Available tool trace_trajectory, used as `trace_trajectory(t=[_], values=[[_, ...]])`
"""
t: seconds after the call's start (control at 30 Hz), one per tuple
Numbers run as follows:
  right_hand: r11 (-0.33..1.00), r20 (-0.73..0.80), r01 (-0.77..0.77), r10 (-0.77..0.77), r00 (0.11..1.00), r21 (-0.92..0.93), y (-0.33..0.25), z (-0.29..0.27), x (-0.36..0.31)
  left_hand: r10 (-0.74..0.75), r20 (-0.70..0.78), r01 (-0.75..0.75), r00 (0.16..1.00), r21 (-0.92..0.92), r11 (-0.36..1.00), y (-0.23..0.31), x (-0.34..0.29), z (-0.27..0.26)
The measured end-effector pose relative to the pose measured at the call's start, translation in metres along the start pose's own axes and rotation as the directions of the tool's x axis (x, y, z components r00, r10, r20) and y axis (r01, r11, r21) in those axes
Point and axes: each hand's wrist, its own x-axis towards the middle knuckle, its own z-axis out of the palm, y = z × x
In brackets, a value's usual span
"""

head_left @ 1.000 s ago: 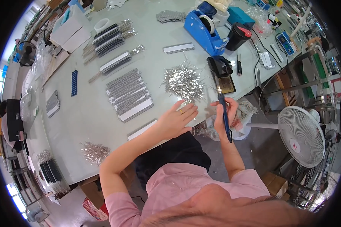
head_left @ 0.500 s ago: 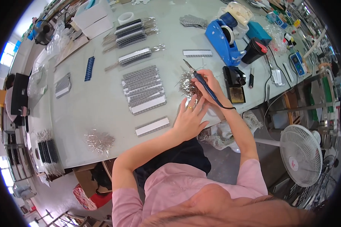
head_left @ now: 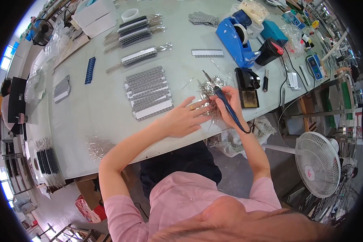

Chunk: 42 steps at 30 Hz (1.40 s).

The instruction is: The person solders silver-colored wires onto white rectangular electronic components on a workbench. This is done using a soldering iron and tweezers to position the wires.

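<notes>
A dark blue soldering iron (head_left: 226,104) is in my right hand (head_left: 232,105), its metal tip pointing up and away over a pile of thin shiny metal strips (head_left: 207,88). My left hand (head_left: 186,117) lies palm down with fingers spread, the fingertips at the pile's left edge. A few single strips (head_left: 188,82) lie loose around the pile. Left of it, grey segmented pieces with white strips (head_left: 149,93) are laid out in a stack. My left forearm hides the table just in front of that stack.
A blue tape dispenser (head_left: 237,42), a black lidded cup (head_left: 270,52) and a black soldering-iron stand (head_left: 247,86) are on the right. Bundles of strips (head_left: 135,32) lie farther back. Another strip pile (head_left: 99,148) sits near the front edge. A white fan (head_left: 318,164) stands beside the table.
My left hand has slid left, away from my right hand, and its fingers are at the pile's side. The right hand with the soldering iron has shifted slightly right and nearer. Strips look more scattered.
</notes>
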Motion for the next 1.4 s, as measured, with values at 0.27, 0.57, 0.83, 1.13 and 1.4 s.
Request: trace_trajectory(t=[0.27, 0.57, 0.83, 1.13, 1.4], values=[[0.970, 0.027, 0.011, -0.005, 1.000, -0.244, 0.004, 0.007, -0.003, -0.463, -0.173, 0.477, 0.869, 0.045, 0.878, 0.061, -0.027, 0.014], [0.921, -0.082, -0.027, -0.005, 0.997, -0.389, 0.003, 0.009, -0.003, -0.317, -0.073, 0.324, 0.946, 0.153, 0.934, 0.055, -0.038, 0.014], [0.880, 0.027, 0.224, -0.235, 0.972, -0.418, -0.021, 0.006, -0.033, -0.515, -0.195, 0.541, 0.835, 0.117, 0.833, 0.077, -0.091, -0.006], [0.907, 0.031, 0.262, -0.267, 0.963, -0.329, -0.036, 0.041, -0.054, -0.696, -0.325, 0.726, 0.640, -0.040, 0.686, 0.101, -0.048, 0.022], [0.957, -0.110, 0.121, -0.154, 0.982, -0.263, -0.041, 0.038, -0.073, -0.673, -0.269, 0.698, 0.689, -0.007, 0.717, 0.092, -0.066, 0.025]])
